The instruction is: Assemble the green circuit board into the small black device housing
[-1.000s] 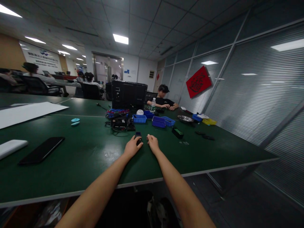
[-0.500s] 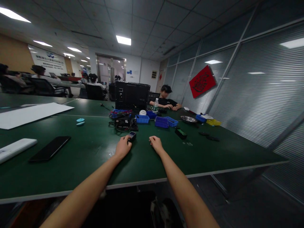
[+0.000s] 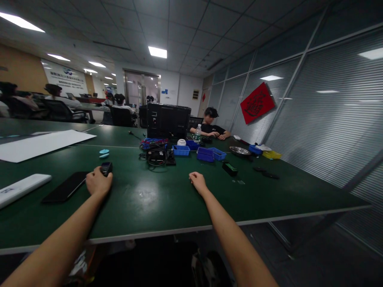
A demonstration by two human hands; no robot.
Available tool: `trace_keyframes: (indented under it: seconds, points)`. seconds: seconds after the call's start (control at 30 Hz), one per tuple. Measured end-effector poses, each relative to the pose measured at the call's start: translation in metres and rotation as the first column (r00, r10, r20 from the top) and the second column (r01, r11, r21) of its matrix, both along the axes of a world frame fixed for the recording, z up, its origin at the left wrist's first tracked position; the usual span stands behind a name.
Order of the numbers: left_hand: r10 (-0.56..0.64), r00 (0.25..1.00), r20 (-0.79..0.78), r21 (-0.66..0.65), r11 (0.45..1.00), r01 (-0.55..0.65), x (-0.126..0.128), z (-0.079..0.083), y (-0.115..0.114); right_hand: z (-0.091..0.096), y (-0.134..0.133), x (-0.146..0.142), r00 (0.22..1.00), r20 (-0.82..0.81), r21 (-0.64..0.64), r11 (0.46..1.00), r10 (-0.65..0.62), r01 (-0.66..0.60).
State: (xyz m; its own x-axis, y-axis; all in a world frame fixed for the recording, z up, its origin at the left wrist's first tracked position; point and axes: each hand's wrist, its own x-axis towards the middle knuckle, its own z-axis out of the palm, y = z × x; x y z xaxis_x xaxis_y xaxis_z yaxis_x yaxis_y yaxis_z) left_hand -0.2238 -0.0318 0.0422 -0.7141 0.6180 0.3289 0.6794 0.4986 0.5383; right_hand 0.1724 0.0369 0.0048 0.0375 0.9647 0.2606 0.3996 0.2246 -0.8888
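Observation:
My left hand (image 3: 98, 181) is closed round a small black device with a little screen (image 3: 106, 169), at or just above the green table at the left; its kind I cannot make out. A flat black slab like a tablet (image 3: 67, 187) lies beside that hand, its right end close to the fingers. My right hand (image 3: 197, 182) rests on the table near the middle, its fingers curled in, with nothing visible in them. Just beyond the left hand lies a light-blue two-part object (image 3: 104, 154).
A black monitor (image 3: 168, 120) stands behind cables and a black power unit (image 3: 156, 155). Blue bins (image 3: 205, 154), a baseball (image 3: 181, 142), a bottle (image 3: 198, 132), a metal dish (image 3: 239, 151) and a black-green box (image 3: 229, 169) sit beyond my hands. A person (image 3: 211, 124) sits across the table.
My left hand has moved left across the table, carrying the small black device from in front of the power unit to beside the black slab. My right hand has stayed in place.

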Motion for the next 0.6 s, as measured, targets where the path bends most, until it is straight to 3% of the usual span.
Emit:
trace_keyframes:
  seconds: [0.3,0.6]
  points:
    - [0.186,0.973,0.135,0.064,0.978,-0.196,-0.01,0.0,0.009,-0.008,0.006,0.002,1.0,-0.005,0.005,1.0,0.01,-0.01]
    - [0.09,0.993,0.081,-0.046,0.995,-0.087,-0.019,-0.004,0.013,-0.005,0.005,0.0,1.0,0.013,-0.008,1.0,0.005,-0.005]
